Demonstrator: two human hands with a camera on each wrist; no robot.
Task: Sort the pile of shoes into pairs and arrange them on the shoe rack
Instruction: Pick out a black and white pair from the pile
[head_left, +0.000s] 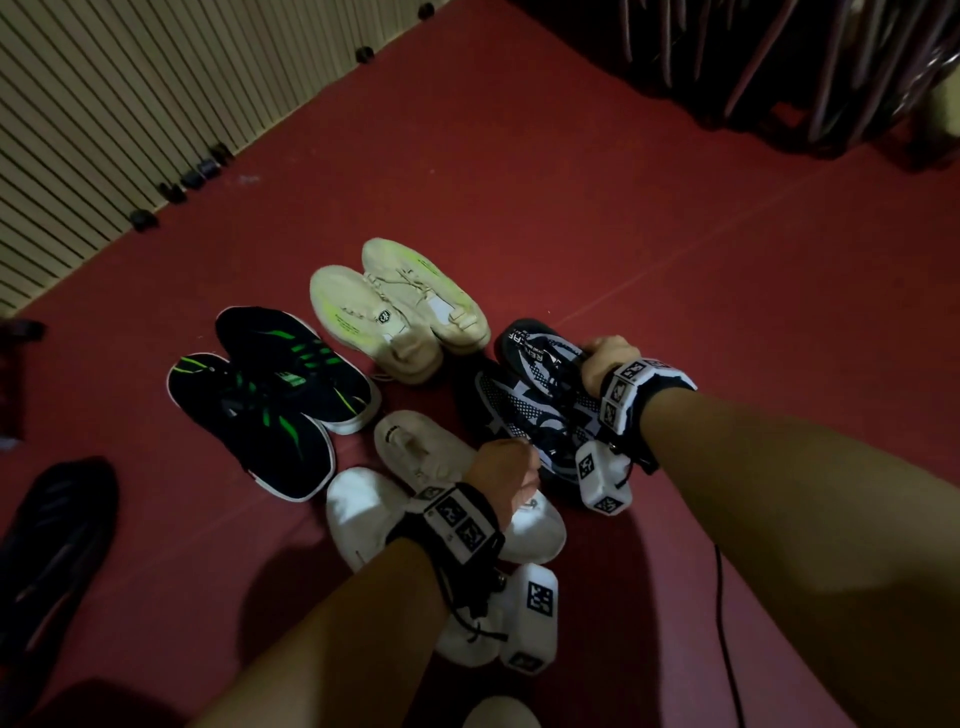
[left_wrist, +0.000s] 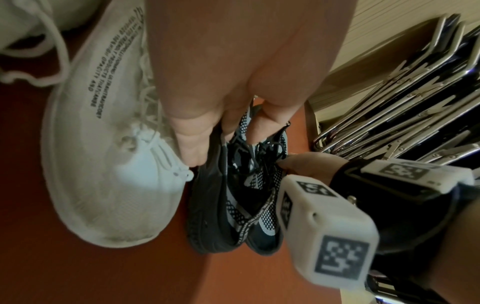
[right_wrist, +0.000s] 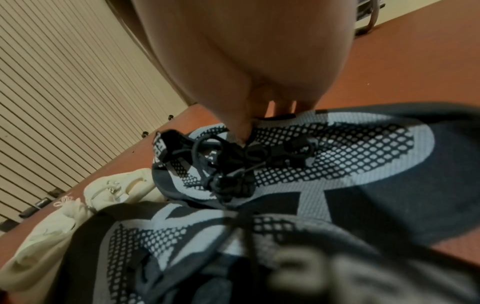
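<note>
Two navy-and-white mesh shoes (head_left: 530, 405) lie side by side on the red floor, right of centre. My right hand (head_left: 605, 358) grips the farther navy shoe (right_wrist: 324, 156) at its black laces and collar. My left hand (head_left: 511, 470) pinches the side of the nearer navy shoe (left_wrist: 233, 195), thumb on the dark sole, fingers (left_wrist: 259, 125) inside the collar. A white pair (head_left: 363, 509) lies under my left wrist, and one white shoe (left_wrist: 109, 164) touches the navy sole. A cream pair (head_left: 395, 306) and a black-and-green pair (head_left: 270, 395) lie farther off.
A slatted wall (head_left: 130, 104) runs along the far left. Folded metal chairs (left_wrist: 402, 98) are stacked at the right. A dark shoe (head_left: 52, 545) lies at the left edge, and a black cable (head_left: 727, 634) trails on the floor near my right arm.
</note>
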